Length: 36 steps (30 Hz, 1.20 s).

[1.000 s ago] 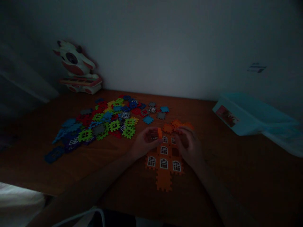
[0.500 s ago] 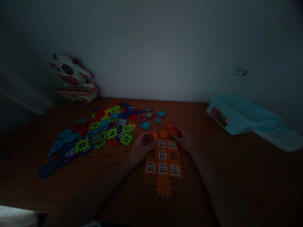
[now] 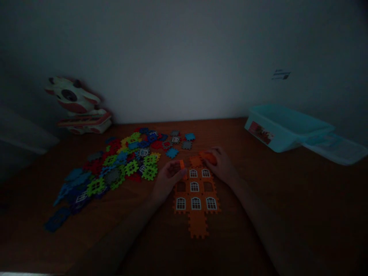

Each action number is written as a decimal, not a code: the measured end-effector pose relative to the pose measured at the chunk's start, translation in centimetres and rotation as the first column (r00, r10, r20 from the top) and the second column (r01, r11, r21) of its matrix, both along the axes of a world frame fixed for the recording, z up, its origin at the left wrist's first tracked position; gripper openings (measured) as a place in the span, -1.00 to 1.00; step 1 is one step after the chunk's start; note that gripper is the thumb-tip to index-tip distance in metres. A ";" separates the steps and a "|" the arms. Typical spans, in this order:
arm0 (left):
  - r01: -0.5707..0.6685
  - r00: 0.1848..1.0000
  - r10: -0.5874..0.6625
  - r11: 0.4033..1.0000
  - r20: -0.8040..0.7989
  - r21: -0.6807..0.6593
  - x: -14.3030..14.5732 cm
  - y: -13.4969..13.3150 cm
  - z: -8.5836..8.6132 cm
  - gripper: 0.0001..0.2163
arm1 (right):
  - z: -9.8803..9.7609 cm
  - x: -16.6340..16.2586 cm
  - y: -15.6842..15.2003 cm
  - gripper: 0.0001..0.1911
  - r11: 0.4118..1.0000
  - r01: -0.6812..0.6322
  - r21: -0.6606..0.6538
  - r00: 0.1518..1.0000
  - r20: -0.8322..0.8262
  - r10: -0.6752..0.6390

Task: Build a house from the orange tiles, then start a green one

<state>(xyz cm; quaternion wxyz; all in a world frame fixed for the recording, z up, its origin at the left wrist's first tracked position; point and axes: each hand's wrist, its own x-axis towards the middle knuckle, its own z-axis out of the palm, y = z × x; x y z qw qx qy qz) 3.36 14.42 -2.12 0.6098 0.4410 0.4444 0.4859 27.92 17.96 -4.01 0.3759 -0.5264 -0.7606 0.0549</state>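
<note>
A flat panel of interlocked orange building tiles (image 3: 198, 225) lies on the table, several of them with white window frames. My left hand (image 3: 168, 180) is at the panel's upper left, thumb and fingers closed on an orange tile (image 3: 182, 165) that stands tilted on edge. At the upper right, my right hand (image 3: 224, 165) curls round another orange tile (image 3: 209, 157), raised at an angle beside the plain top tile (image 3: 196, 161). Whether these two tiles are joined to the panel I cannot tell; fingers cover parts of them.
Left of the panel spreads a pile of loose tiles (image 3: 131, 167) in green, blue, red, yellow and grey. A cow-shaped toy keyboard (image 3: 83, 122) stands at the back left. On the right are a light-blue plastic bin (image 3: 277, 140) and its clear lid (image 3: 339, 149). A wall rises behind the table.
The whole view has shifted slightly. Both hands stay at the panel's upper corners, with the orange tiles still in their fingers; the right fingers sit a little higher round their tile.
</note>
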 end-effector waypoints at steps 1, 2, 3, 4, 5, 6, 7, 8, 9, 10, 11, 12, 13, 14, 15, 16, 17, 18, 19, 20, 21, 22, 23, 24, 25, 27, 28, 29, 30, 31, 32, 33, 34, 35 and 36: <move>-0.004 1.000 0.004 1.000 0.001 -0.003 0.0 0.0 0.0 -0.48 | -0.1 -0.1 0.0 -0.72 1.000 0.010 -0.008 1.000 0.011 -0.010; -0.008 1.000 0.008 1.000 0.002 -0.006 0.0 0.0 -0.1 -0.48 | -0.1 -0.2 -0.1 -0.71 1.000 0.023 -0.018 0.999 0.024 -0.023; -0.011 1.000 0.011 1.000 0.004 -0.008 0.0 0.0 -0.1 -0.48 | -0.1 -0.3 -0.1 -0.68 0.999 0.040 -0.029 0.999 0.036 -0.039; -0.013 1.000 0.013 1.000 0.004 -0.008 0.0 0.1 -0.1 -0.48 | -0.2 -0.3 -0.1 -0.64 0.998 0.058 -0.040 0.997 0.052 -0.056; -0.011 1.000 0.011 1.000 0.004 -0.007 0.1 0.1 -0.1 -0.48 | -0.1 -0.4 -0.1 -0.60 0.996 0.072 -0.049 0.995 0.073 -0.069; -0.008 1.000 0.008 1.000 0.003 -0.005 0.1 0.1 -0.1 -0.48 | 0.0 -0.5 -0.1 -0.56 0.995 0.079 -0.054 0.992 0.101 -0.073; -0.007 1.000 0.007 1.000 0.001 -0.005 0.1 0.1 -0.1 -0.48 | 0.1 -0.5 -0.2 -0.56 0.996 0.074 -0.053 0.988 0.137 -0.066; -0.005 1.000 0.005 1.000 -0.003 -0.007 0.1 0.1 -0.1 -0.49 | 0.3 -0.6 -0.2 -0.58 0.997 0.056 -0.048 0.983 0.178 -0.046; -0.004 1.000 0.004 1.000 -0.006 -0.009 0.1 0.1 0.0 -0.49 | 0.4 -0.6 -0.3 -0.61 0.999 0.030 -0.043 0.975 0.220 -0.020; -0.002 1.000 0.002 1.000 -0.010 -0.010 0.1 0.1 0.0 -0.49 | 0.5 -0.6 -0.4 -0.64 0.999 0.006 -0.040 0.967 0.256 0.005; -0.001 1.000 0.000 1.000 -0.015 -0.009 0.1 0.1 0.0 -0.49 | 0.6 -0.6 -0.4 -0.64 0.999 -0.009 -0.039 0.959 0.283 0.020; 0.002 1.000 -0.002 1.000 -0.019 -0.005 0.1 0.0 0.1 -0.49 | 0.7 -0.6 -0.5 -0.64 0.999 -0.015 -0.042 0.954 0.298 0.027; 0.004 1.000 -0.004 1.000 -0.024 0.000 0.1 0.0 0.1 -0.49 | 0.7 -0.6 -0.5 -0.63 0.999 -0.013 -0.046 0.952 0.305 0.027; 0.005 1.000 -0.005 1.000 -0.029 0.004 0.0 0.0 0.1 -0.49 | 0.7 -0.6 -0.5 -0.62 0.999 -0.006 -0.048 0.953 0.304 0.020; 0.004 0.999 -0.003 1.000 -0.035 0.008 0.0 0.0 0.0 -0.50 | 0.6 -0.6 -0.5 -0.61 0.999 0.004 -0.049 0.954 0.300 0.011; 0.000 0.999 0.001 1.000 -0.039 0.011 0.1 0.0 0.0 -0.50 | 0.6 -0.5 -0.5 -0.61 0.999 0.016 -0.047 0.955 0.297 -0.001; -0.006 0.999 0.006 1.000 -0.040 0.012 0.1 0.0 0.0 -0.50 | 0.6 -0.5 -0.5 -0.61 0.999 0.028 -0.046 0.955 0.295 -0.013; -0.010 0.999 0.010 1.000 -0.039 0.014 0.1 0.0 0.0 -0.50 | 0.6 -0.5 -0.5 -0.61 0.998 0.043 -0.048 0.955 0.294 -0.027; -0.011 0.999 0.011 1.000 -0.036 0.016 0.1 0.1 -0.1 -0.51 | 0.6 -0.6 -0.5 -0.59 0.997 0.062 -0.054 0.955 0.293 -0.044; -0.008 0.999 0.008 1.000 -0.033 0.019 0.1 0.1 -0.1 -0.51 | 0.7 -0.6 -0.5 -0.56 0.994 0.085 -0.063 0.954 0.292 -0.064; -0.003 1.000 0.003 1.000 -0.030 0.021 0.1 0.1 -0.1 -0.52 | 0.8 -0.6 -0.5 -0.52 0.991 0.111 -0.072 0.953 0.290 -0.085; 0.004 1.000 -0.004 1.000 -0.030 0.023 0.1 0.0 -0.1 -0.53 | 0.9 -0.6 -0.5 -0.50 0.987 0.135 -0.083 0.952 0.287 -0.107; 0.011 1.000 -0.010 1.000 -0.029 0.025 0.1 0.0 -0.1 -0.53 | 0.9 -0.7 -0.5 -0.49 0.983 0.158 -0.093 0.951 0.281 -0.126; 0.014 1.000 -0.013 1.000 -0.026 0.026 0.1 0.0 -0.2 -0.54 | 1.0 -0.7 -0.5 -0.49 0.979 0.178 -0.102 0.951 0.274 -0.144; 0.015 1.000 -0.015 1.000 -0.022 0.025 0.1 0.0 -0.2 -0.53 | 1.0 -0.7 -0.5 -0.52 0.975 0.191 -0.111 0.952 0.264 -0.156; 0.013 1.000 -0.013 1.000 -0.013 0.019 0.0 0.0 -0.2 -0.52 | 1.0 -0.7 -0.5 -0.58 0.970 0.205 -0.133 0.957 0.233 -0.171; 0.012 1.000 -0.012 1.000 -0.010 0.014 0.0 0.0 -0.2 -0.52 | 1.0 -0.7 -0.5 -0.63 0.968 0.207 -0.142 0.962 0.209 -0.175; 0.010 1.000 -0.010 1.000 -0.008 0.008 0.0 0.0 -0.2 -0.51 | 1.0 -0.7 -0.5 -0.66 0.968 0.205 -0.146 0.966 0.186 -0.177; 0.007 1.000 -0.007 1.000 -0.008 0.003 0.1 0.0 -0.1 -0.51 | 0.9 -0.7 -0.5 -0.67 0.968 0.201 -0.148 0.970 0.168 -0.176; 0.004 1.000 -0.004 1.000 -0.006 -0.002 0.1 0.0 -0.1 -0.50 | 0.9 -0.7 -0.5 -0.64 0.969 0.200 -0.147 0.971 0.162 -0.176; 0.002 1.000 -0.002 1.000 -0.003 -0.005 0.1 0.0 0.0 -0.49 | 0.9 -0.7 -0.5 -0.61 0.969 0.200 -0.146 0.970 0.170 -0.174; 0.000 1.000 0.000 1.000 0.001 -0.009 0.2 0.0 0.0 -0.49 | 0.9 -0.7 -0.6 -0.60 0.969 0.202 -0.145 0.966 0.191 -0.173; -0.001 1.000 0.001 1.000 0.006 -0.014 0.2 0.0 0.1 -0.48 | 0.9 -0.7 -0.6 -0.59 0.966 0.212 -0.145 0.960 0.218 -0.178; -0.001 1.000 0.001 1.000 0.010 -0.019 0.2 0.0 0.1 -0.48 | 1.0 -0.7 -0.7 -0.60 0.963 0.228 -0.146 0.951 0.245 -0.188; -0.001 1.000 0.002 1.000 0.012 -0.021 0.2 -0.1 0.2 -0.48 | 1.0 -0.6 -0.7 -0.61 0.958 0.245 -0.146 0.943 0.267 -0.200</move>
